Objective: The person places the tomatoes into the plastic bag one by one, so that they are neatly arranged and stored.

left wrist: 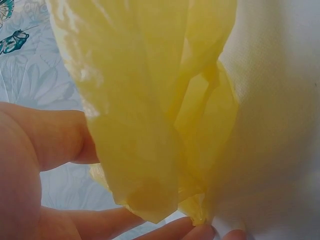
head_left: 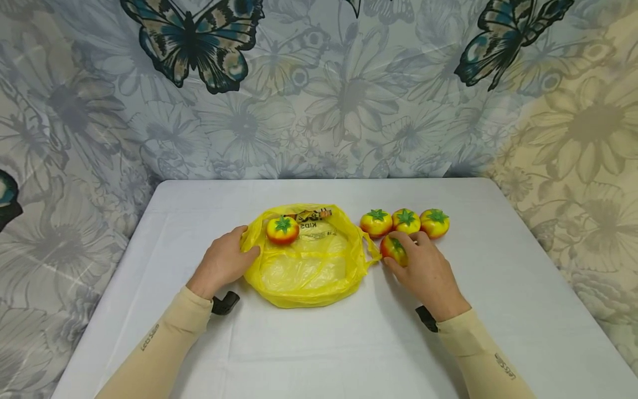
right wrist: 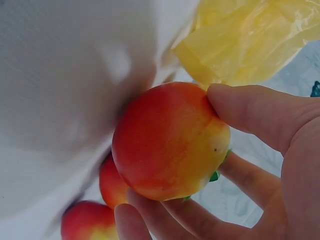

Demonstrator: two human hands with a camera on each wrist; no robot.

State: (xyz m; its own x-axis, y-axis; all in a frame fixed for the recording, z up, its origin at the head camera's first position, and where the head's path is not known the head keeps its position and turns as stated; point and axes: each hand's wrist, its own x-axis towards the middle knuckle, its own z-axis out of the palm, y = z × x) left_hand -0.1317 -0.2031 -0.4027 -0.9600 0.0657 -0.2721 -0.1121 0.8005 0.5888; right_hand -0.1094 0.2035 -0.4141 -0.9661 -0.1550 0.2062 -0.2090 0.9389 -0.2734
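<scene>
Left hand (head_left: 224,259) pinching the bag (head_left: 304,285), right hand (head_left: 430,272) gripping the near tomato (right wrist: 170,142), we should lift clear of the handle (head_left: 374,248).

Both sleeved forearms (head_left: 166,338) reach forward, the left hand (head_left: 223,259) gripping between thumb and fingers, the right hand (head_left: 427,272) curled in a grasp, fingers spread.

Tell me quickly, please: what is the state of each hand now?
Left hand: closed, holding the yellow bag by its left side.
Right hand: closed, holding a red-and-yellow fruit.
</scene>
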